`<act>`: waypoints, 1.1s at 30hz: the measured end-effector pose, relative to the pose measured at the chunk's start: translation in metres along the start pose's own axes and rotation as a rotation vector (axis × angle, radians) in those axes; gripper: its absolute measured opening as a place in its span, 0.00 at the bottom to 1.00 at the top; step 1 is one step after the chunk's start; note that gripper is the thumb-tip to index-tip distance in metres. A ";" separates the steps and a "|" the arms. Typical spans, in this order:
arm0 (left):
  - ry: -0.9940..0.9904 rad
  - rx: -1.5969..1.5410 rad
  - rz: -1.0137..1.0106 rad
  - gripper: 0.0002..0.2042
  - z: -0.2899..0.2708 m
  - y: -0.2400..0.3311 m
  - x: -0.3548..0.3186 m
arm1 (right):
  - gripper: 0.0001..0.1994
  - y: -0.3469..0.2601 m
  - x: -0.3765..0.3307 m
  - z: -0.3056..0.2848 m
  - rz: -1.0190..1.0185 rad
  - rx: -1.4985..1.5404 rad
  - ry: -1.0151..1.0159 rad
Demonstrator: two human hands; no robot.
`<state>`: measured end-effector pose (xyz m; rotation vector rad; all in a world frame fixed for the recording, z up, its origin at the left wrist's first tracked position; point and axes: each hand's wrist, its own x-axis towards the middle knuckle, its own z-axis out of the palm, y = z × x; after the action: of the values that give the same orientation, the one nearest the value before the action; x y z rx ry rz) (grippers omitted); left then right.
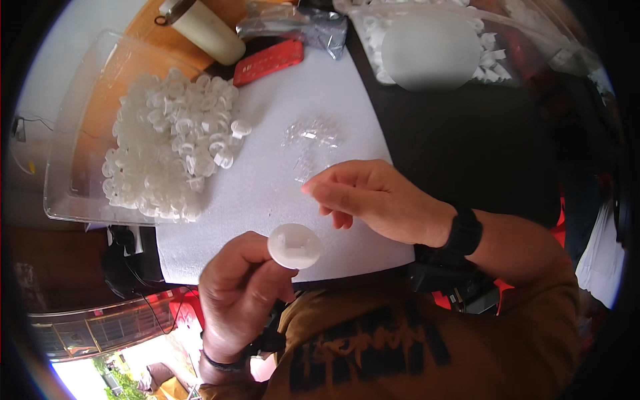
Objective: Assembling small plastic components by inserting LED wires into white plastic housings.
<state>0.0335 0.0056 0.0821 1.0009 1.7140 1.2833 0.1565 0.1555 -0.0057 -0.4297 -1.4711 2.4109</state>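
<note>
My left hand (243,287) pinches a round white plastic cap (294,247) by its edge, its flat face with a small raised square part turned up. Close by on the right, my right hand (360,200) has thumb and forefinger pressed together; whatever may be between the tips is too small to make out. Just beyond those fingertips lies a loose heap of small clear plastic pieces (312,133) on the white sheet (260,167). A large pile of white plastic parts (177,143) spills from the clear bin at the left onto the sheet.
The clear plastic bin (67,160) stands at the left. Along the back are a cream bottle (203,33), a red box (269,62) and a silvery bag (293,27). More white parts (492,53) lie at the far right, partly behind a blurred round patch. The table's black surface (460,140) shows at right.
</note>
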 end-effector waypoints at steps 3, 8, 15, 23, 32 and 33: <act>-0.141 -0.133 -0.095 0.07 0.012 0.040 0.019 | 0.16 0.004 -0.002 -0.003 -0.072 -0.038 -0.040; -0.388 -0.414 -0.090 0.09 0.048 0.073 0.086 | 0.13 0.002 -0.002 -0.003 -0.059 -0.099 -0.071; -0.276 -0.388 0.084 0.11 0.069 0.095 0.133 | 0.15 0.002 0.001 -0.005 -0.068 -0.114 -0.106; -0.365 0.212 -0.325 0.15 -0.032 0.001 0.055 | 0.13 -0.003 0.006 -0.006 0.008 -0.042 -0.072; -0.487 0.264 -0.651 0.09 -0.077 -0.046 0.058 | 0.13 -0.013 0.002 -0.009 0.129 -0.114 -0.095; -0.496 0.266 -0.670 0.09 -0.078 -0.046 0.064 | 0.13 -0.014 0.002 -0.009 0.142 -0.135 -0.099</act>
<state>-0.0695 0.0250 0.0462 0.7058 1.6307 0.3483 0.1596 0.1696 0.0028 -0.4648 -1.7074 2.4815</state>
